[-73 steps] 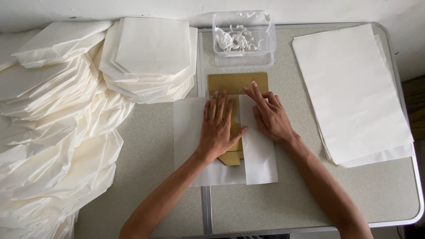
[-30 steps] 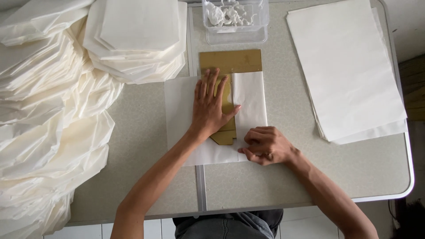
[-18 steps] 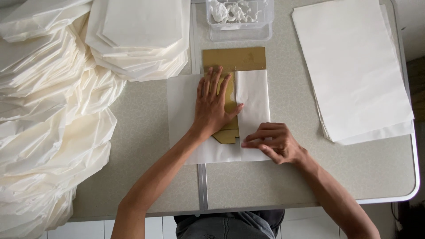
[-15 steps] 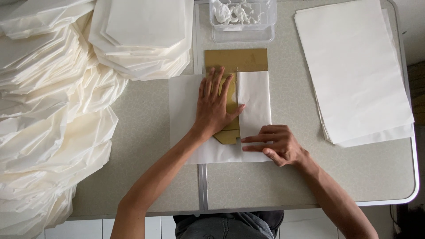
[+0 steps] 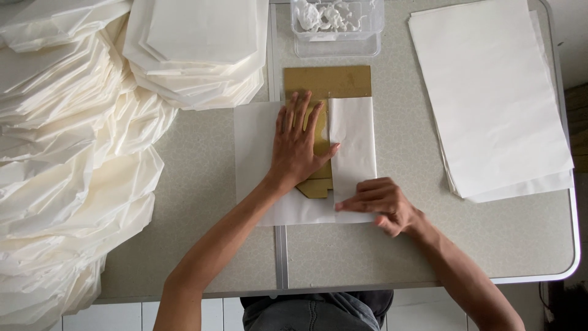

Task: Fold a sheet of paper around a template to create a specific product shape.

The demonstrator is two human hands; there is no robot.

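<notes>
A white paper sheet (image 5: 257,153) lies on the table with a brown cardboard template (image 5: 327,81) on top of it. The sheet's right side (image 5: 353,138) is folded over the template. My left hand (image 5: 298,147) lies flat, fingers spread, pressing the template and the fold's edge. My right hand (image 5: 378,202) rests at the sheet's lower right corner, fingers curled, fingertips pressing the bottom of the folded flap.
A stack of flat white sheets (image 5: 490,98) lies at the right. Folded white paper bags (image 5: 196,49) are piled at upper left, and a large heap of them (image 5: 55,171) fills the left side. A clear plastic box (image 5: 337,24) stands at the top. The grey table (image 5: 392,257) ends close below.
The right flap has been folded over the template. My right hand slid down from the upper part of the flap to its lower corner. My left hand stayed on the template.
</notes>
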